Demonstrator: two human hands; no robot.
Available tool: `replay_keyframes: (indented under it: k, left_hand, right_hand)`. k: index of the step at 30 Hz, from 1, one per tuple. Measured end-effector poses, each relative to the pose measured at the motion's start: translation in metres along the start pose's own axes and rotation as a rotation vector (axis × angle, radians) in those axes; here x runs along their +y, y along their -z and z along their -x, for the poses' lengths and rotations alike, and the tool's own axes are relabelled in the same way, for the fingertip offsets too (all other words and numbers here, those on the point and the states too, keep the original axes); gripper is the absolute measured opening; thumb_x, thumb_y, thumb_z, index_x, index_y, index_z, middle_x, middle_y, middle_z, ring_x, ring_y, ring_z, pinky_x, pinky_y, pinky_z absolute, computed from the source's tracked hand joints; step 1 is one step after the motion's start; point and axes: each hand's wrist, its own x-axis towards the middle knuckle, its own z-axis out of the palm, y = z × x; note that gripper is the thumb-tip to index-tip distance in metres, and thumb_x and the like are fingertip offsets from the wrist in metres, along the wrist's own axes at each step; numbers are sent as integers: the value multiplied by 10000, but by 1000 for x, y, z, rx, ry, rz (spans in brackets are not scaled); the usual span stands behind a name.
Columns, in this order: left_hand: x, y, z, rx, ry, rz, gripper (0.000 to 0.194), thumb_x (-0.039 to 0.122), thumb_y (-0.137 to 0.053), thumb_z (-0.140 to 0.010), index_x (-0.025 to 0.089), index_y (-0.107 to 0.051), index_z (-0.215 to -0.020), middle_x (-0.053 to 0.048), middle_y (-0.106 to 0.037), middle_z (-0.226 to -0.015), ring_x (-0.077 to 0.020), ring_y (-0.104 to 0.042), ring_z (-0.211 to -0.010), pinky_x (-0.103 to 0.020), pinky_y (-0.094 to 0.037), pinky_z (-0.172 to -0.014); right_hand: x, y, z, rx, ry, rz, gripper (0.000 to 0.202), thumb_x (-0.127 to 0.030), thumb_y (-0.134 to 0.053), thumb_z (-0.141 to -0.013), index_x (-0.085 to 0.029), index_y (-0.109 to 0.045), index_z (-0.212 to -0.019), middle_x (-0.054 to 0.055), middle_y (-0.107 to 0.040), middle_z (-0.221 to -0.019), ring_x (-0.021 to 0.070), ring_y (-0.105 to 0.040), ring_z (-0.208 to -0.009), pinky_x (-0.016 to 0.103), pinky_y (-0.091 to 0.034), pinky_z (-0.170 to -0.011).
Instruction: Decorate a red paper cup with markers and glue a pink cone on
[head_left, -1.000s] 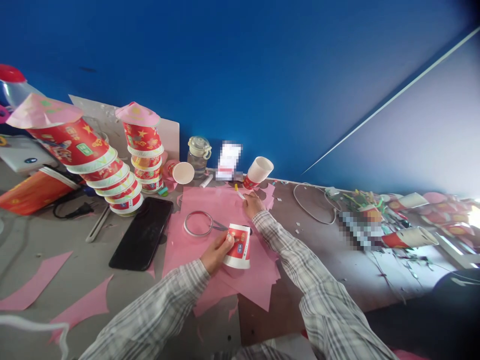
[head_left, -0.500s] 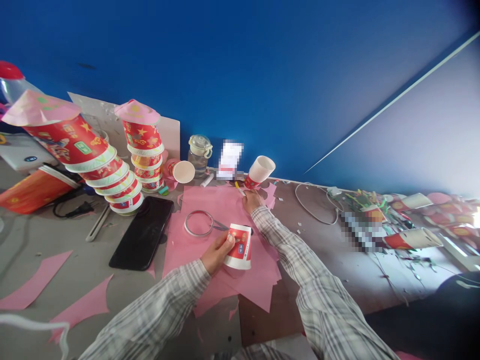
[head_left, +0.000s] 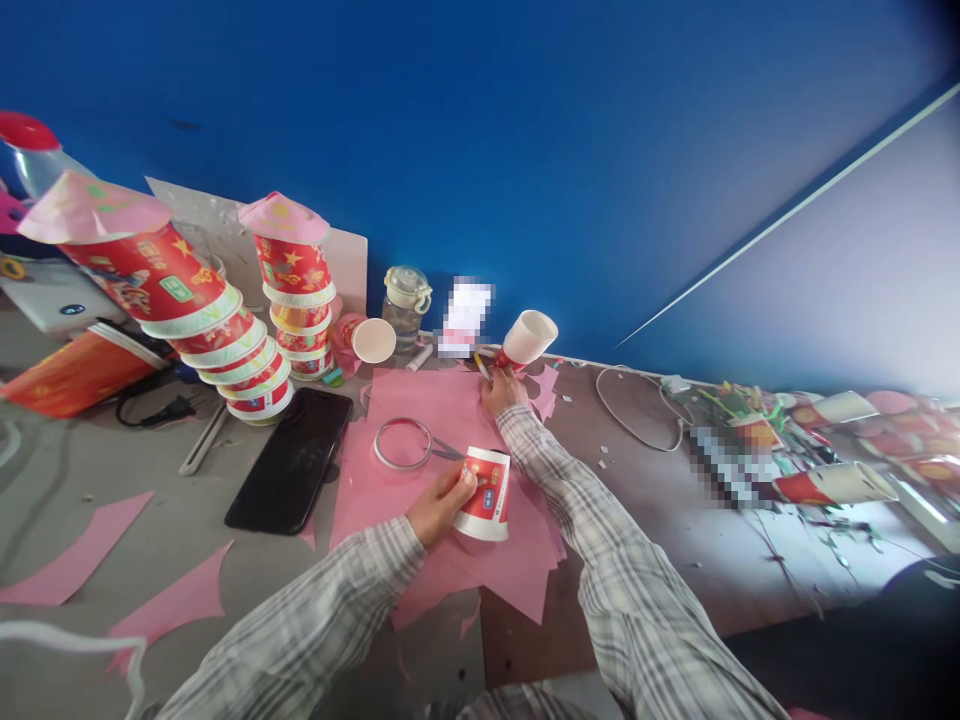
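A red and white paper cup [head_left: 487,497] is in my left hand [head_left: 441,500], thumb across its printed side and fingers wrapped behind. It is held upside down over a pink paper sheet [head_left: 397,393]. My right hand [head_left: 502,392] is farther back, its fingers closed on a slim yellow and white marker [head_left: 481,367]. Just behind that hand stands a tilted stack of paper cups [head_left: 531,338], white inside. A roll of tape [head_left: 403,444] and partly hidden scissors [head_left: 448,451] lie on the pink paper, left of the held cup.
Two towers of stacked cups [head_left: 161,275] with pink paper cones stand at left. A black phone [head_left: 291,462] lies before them. A lidded jar [head_left: 406,303], a lit phone screen [head_left: 464,316] and a white marker [head_left: 420,358] line the blue wall. A white cable [head_left: 637,436] lies right.
The view has shifted slightly, moving everything a little to the right. My right hand has edged back toward the wall with the marker. My left hand keeps its hold on the paper cup.
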Motion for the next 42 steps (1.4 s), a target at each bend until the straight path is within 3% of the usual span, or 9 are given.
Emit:
replay_keyframes:
  k: [5,8,12,17,23,31,37,42]
  left_hand:
    - [3,-1,7,-112,19,24,658,598,-656,-550,177,-552,-1045,-103,-638,-941,-261,-592,-870,-390,-463,-802]
    - [8,-1,14,-283,56,5,633,550,-658,-591,183,-527,-1090,-98,-624,-962,-252,-579,-902,-365,-451,-807]
    - [20,-4,23,-525,127,-7,638,503,-672,-606,165,-502,-1119,-104,-598,-990,-243,-564,-902,-354,-435,-808]
    - [31,-7,28,-652,153,-51,634,468,-660,-637,158,-470,-1157,-109,-579,-1036,-240,-538,-946,-352,-410,-846]
    - [30,-4,27,-715,176,-89,621,420,-677,-638,170,-460,-1163,-89,-573,-1039,-232,-518,-965,-380,-383,-884]
    - [28,-3,26,-727,203,-101,604,387,-699,-616,180,-477,-1138,-60,-568,-995,-209,-509,-935,-363,-373,-870]
    - [30,-3,24,-728,179,-104,543,363,-683,-628,176,-499,-1103,-67,-576,-1008,-220,-514,-944,-349,-383,-849]
    - [29,-2,23,-707,158,-113,522,357,-676,-632,186,-508,-1095,-66,-585,-993,-232,-521,-951,-351,-390,-845]
  right_hand:
    - [10,12,17,51,91,-67,300,-245,-449,-842,-184,-520,-1127,112,-570,-1180,262,-528,-1060,413,-378,-936]
    - [10,16,27,21,177,-141,269,-227,-453,-833,-184,-564,-1074,90,-624,-1082,208,-576,-922,345,-435,-867]
    - [-3,15,44,-54,305,-245,205,-172,-487,-801,-152,-631,-946,82,-672,-951,180,-606,-816,287,-475,-780]
    - [-25,18,69,-149,479,-353,183,-201,-563,-778,-166,-646,-937,59,-689,-905,156,-616,-753,256,-491,-715]
    - [-35,17,74,-191,559,-388,159,-192,-612,-754,-172,-660,-904,50,-683,-857,131,-594,-673,250,-487,-683]
    - [-18,16,69,-137,444,-365,126,-175,-573,-779,-173,-648,-880,51,-678,-874,145,-597,-718,257,-482,-696]
    - [7,22,37,-17,260,-247,233,-145,-507,-795,-106,-584,-1011,136,-610,-1035,205,-556,-861,328,-450,-803]
    - [6,25,1,40,188,-153,349,-141,-415,-858,-112,-430,-1206,160,-462,-1296,253,-471,-1084,378,-392,-908]
